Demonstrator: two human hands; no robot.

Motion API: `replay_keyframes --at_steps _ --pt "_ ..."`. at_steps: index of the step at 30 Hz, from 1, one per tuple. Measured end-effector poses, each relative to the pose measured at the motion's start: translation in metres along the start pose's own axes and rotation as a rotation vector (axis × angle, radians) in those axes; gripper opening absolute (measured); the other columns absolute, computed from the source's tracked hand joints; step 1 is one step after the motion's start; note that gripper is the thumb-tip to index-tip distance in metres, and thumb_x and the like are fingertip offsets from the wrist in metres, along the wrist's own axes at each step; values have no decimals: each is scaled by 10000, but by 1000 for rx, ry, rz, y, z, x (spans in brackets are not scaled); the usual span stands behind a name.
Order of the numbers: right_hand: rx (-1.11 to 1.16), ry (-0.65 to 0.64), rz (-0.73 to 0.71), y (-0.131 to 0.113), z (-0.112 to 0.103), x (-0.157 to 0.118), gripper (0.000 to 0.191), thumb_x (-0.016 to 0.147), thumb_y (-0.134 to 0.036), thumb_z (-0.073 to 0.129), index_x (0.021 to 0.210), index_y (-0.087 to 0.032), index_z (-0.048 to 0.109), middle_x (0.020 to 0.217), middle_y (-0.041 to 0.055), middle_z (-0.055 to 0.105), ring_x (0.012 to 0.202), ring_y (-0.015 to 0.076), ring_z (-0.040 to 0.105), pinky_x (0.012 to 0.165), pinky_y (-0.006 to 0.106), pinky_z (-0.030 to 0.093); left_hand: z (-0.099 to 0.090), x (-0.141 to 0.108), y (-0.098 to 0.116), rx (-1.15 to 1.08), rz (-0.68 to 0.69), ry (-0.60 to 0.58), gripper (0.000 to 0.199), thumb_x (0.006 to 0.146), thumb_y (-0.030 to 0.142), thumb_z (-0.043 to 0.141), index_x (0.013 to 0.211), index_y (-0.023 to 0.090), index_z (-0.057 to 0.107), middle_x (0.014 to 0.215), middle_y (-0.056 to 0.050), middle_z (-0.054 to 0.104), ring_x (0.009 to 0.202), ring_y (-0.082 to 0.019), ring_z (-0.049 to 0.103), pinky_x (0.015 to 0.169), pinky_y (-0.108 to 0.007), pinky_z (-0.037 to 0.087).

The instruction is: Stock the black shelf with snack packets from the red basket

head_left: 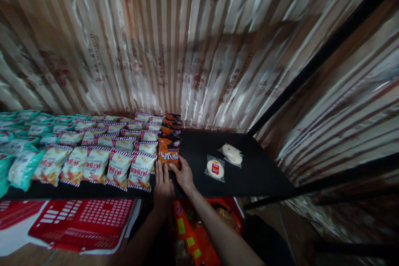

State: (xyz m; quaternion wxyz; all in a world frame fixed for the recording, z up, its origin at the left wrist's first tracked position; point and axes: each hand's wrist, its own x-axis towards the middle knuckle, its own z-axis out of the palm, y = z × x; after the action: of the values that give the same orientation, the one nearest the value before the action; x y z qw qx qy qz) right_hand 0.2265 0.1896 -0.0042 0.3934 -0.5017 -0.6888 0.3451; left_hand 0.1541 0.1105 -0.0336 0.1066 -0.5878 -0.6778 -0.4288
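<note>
Both hands are at an orange and black snack bag [168, 152], the front one of a column of like bags [171, 122] on the black shelf [196, 149]. My left hand [163, 187] lies against its lower left front, fingers stretched out and side by side. My right hand [183, 173] touches its lower right corner with thumb and fingers around the edge. Just left of the orange bag stand rows of white bags [141, 170] with striped edges. Flat round crackers in clear wrappers [215, 169] lie to the right.
Teal bags [25, 168] fill the shelf's left end. Below the shelf are a red basket [90, 220] and an orange package [199, 232] under my right forearm. A black metal post [305, 66] rises at the right, before wrinkled sheeting [199, 50].
</note>
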Motion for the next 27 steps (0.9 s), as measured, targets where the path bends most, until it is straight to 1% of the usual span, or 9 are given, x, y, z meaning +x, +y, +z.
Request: replay_keyframes --at_steps 3,8,13,16,19,24,27 --pt "12 28 -9 1 -2 -5 424 742 -330 605 1139 -182 584 965 73 616 827 188 598 758 297 504 0 0 0 15 45 -3 642 853 79 321 1435 129 55 1501 -167 96 1364 -298 133 1048 -495 333" --pt "-2 70 -46 7 0 -6 361 749 -298 591 1092 -189 622 1002 86 594 901 203 585 788 307 507 1 0 -1 50 72 -19 608 854 76 301 1429 95 103 1480 -184 182 1361 -291 155 1040 -489 346" --pt "-46 77 -47 8 4 -2 296 759 -291 582 1030 -200 656 961 76 595 881 196 586 778 299 508 0 3 1 78 78 -21 627 845 82 323 1429 92 93 1478 -191 187 1358 -301 163 1025 -498 365" --pt "-63 97 -61 9 4 -2 295 760 -307 590 1027 -203 660 1040 91 599 976 214 568 853 327 483 0 4 1 79 79 -22 640 841 80 334 1430 102 88 1479 -188 190 1355 -305 179 1020 -503 370" --pt "-63 82 -70 10 4 -2 314 764 -301 589 1057 -204 648 1123 95 607 1051 228 548 917 361 447 0 4 1 69 76 -34 636 838 75 334 1430 104 103 1480 -182 191 1357 -301 172 1025 -501 367" --pt "-50 51 -70 8 2 4 312 766 -286 576 1054 -185 644 1094 91 633 1025 223 566 916 365 448 -1 6 -1 66 75 -54 609 839 80 337 1420 90 155 1479 -178 196 1361 -294 153 1038 -496 352" --pt "-53 35 -59 8 3 6 318 768 -282 566 1057 -171 636 1087 95 632 1018 223 570 916 362 448 -2 7 -3 76 80 -71 612 837 75 338 1421 97 155 1480 -172 200 1362 -291 149 1034 -495 361"
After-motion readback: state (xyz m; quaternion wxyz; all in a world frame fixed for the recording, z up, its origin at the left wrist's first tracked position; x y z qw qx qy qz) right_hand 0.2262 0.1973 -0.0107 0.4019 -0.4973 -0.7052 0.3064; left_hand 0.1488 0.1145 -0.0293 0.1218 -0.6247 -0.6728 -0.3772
